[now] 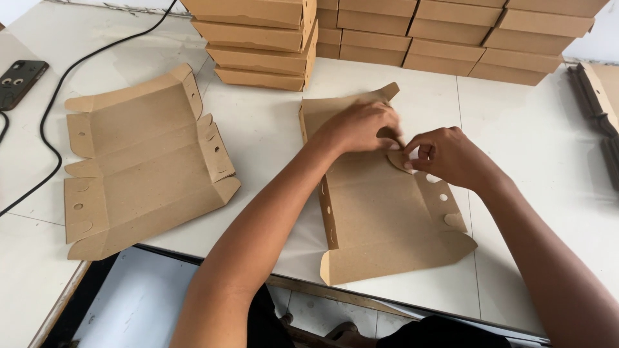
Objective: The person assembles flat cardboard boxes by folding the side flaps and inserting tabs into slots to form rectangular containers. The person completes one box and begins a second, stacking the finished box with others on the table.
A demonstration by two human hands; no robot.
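A flat brown cardboard box blank [380, 212] lies on the white table [535, 161] in front of me, its side flaps partly raised. My left hand [358, 125] presses down on the blank's far half near a side flap. My right hand [448, 154] pinches a rounded tab at the blank's right side flap, fingertips close to those of the left hand. A second unfolded blank [142, 164] lies flat to the left, untouched.
Stacks of folded brown boxes [412, 32] line the table's far edge. A black phone [19, 80] and a black cable [58, 96] lie at the left. A dark object [596, 103] sits at the right edge. The table's near edge runs below the blanks.
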